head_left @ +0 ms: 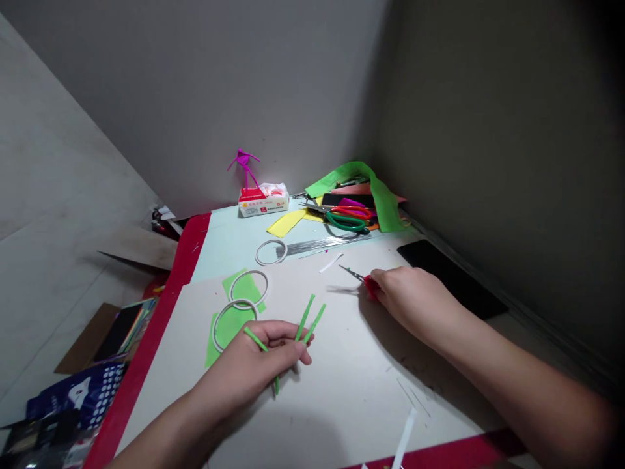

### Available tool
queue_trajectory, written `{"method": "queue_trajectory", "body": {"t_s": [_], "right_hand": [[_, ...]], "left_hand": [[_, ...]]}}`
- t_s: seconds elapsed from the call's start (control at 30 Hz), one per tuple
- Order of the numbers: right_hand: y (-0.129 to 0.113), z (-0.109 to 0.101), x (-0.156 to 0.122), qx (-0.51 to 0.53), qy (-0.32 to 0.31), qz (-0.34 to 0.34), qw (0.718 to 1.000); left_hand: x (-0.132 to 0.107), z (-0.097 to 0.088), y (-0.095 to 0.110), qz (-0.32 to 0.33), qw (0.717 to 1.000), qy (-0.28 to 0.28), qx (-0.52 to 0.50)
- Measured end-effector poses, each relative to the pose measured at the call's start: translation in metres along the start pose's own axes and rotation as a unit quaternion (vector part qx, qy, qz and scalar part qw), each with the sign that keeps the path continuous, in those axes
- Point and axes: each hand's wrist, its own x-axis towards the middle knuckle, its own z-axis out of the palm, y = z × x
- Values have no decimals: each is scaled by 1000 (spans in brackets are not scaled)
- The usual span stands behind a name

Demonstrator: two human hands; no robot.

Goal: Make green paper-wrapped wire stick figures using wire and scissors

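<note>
The left hand (273, 355) pinches thin green sticks (305, 317) (whether they join inside the grip, I cannot tell). Two ends jut past the thumb and fingertips toward the far side; another end shows left of the thumb, and one pokes out below it on the near side. Farther right, the right hand (407, 296) has its fingers wrapped around the red handles of scissors (370, 287), blades pointing left, apart from the sticks. Two white rings (267, 284) lie over green pieces (237, 324), left of the sticks.
</note>
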Motion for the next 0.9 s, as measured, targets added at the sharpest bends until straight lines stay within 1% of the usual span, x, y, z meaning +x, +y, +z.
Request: {"method": "queue_trajectory", "body": {"t_s": [0.27,0.3,0.33,0.37,0.4,0.43,0.47,0.5,0.53,0.6,0.67,0.7,0.73,0.77,0.8,0.83,0.87,0.9], "right_hand": [[-5,-3,-4,8,19,-25,999],[-8,-4,-6,14,34,-29,999],[-12,-4,-9,27,65,-46,996],[-16,-4,-12,42,110,-71,991],[-21,-4,-16,78,198,-130,968],[-27,-4,-19,109,278,-219,929],[-33,-3,-23,116,325,-308,886],[-38,-2,-26,110,341,-365,859],[-43,-1,-28,118,356,-385,843],[-49,1,-31,132,363,-404,829],[-51,3,-30,166,354,-409,825],[-50,3,-29,200,343,-407,823],[-50,4,-28,249,325,-394,823],[-50,3,-27,311,297,-364,826],[-49,2,-26,380,254,-317,831],[-49,1,-24,453,195,-262,830],[-50,0,-23,522,121,-203,819],[-50,-2,-22,585,39,-152,795]], "left_hand": [[0,-3,4,2,1000,6,-11],[1,-4,4,5,1000,3,-15],[1,-4,4,7,1000,0,-18],[1,-3,5,9,1000,-6,-19],[2,-3,5,13,1000,-13,-18],[2,-2,5,17,1000,-20,-13],[2,0,5,23,999,-29,-7],[2,1,5,30,999,-36,-2],[2,3,4,38,998,-44,1],[1,5,4,50,997,-55,-9],[-1,6,2,62,996,-61,-37],[-2,6,0,67,995,-53,-58],[-3,5,-1,76,993,-39,-81],[-3,4,-2,82,991,-25,-104],[-3,3,-3,103,986,11,-133],[-3,2,-4,123,982,28,-139],[-2,2,-4,137,980,52,-132],[-1,2,-3,141,982,74,-106]]}}
